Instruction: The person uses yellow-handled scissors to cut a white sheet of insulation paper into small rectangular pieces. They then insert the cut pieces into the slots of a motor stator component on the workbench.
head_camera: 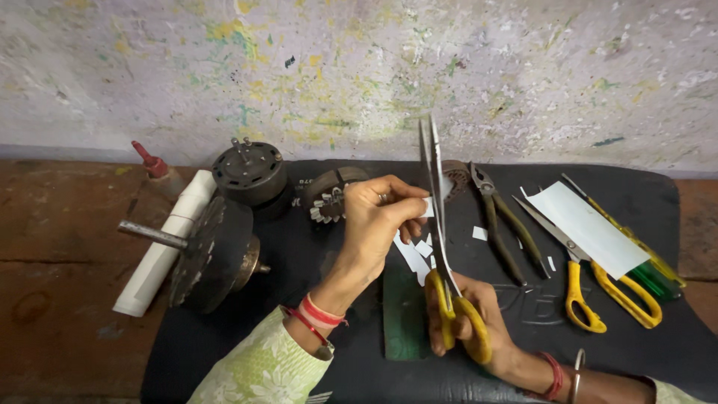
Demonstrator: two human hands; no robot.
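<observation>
My right hand grips yellow-handled scissors, blades pointing up and away, nearly closed. My left hand pinches a small white paper piece against the blades. Several cut white paper bits lie on the black mat below my left hand. A red thread band circles each wrist, and a metal bangle sits on the right one.
On the mat lie a dark green strip, pliers, a second pair of yellow scissors, a white paper sheet and a green-handled screwdriver. To the left are a motor rotor with shaft, a round motor housing, a white paper roll and a toothed part.
</observation>
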